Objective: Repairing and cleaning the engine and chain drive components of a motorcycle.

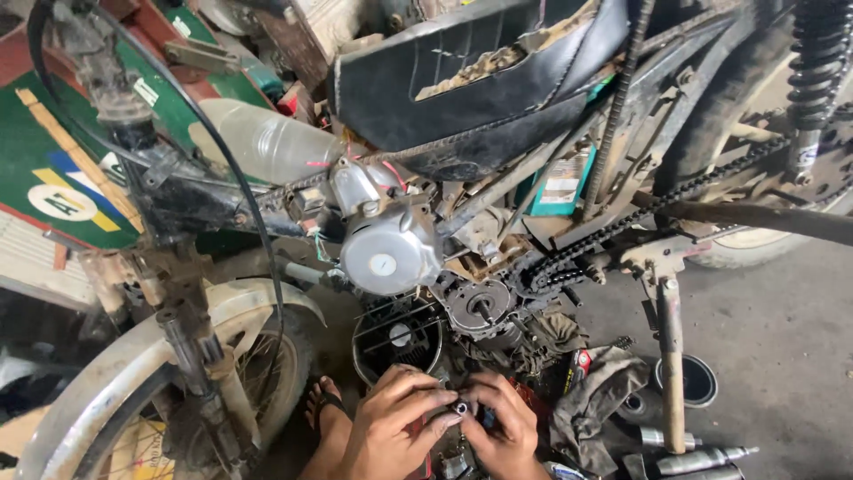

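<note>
Small metal part (461,407) (mostly finger-hidden)

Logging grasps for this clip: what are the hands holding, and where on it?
Both hands, left hand and right hand, pinch a small metal part between the fingertips; which portion of it cannot be told.

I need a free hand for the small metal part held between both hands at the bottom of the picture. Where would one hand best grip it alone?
Judging by its pose, grip the small metal part by its outer sides between thumb and forefinger, coming from above. Its round open end faces up and the left hand and right hand already pinch it from opposite sides, so the sides look like the firmest hold. Finer shape is too small to tell.
</note>
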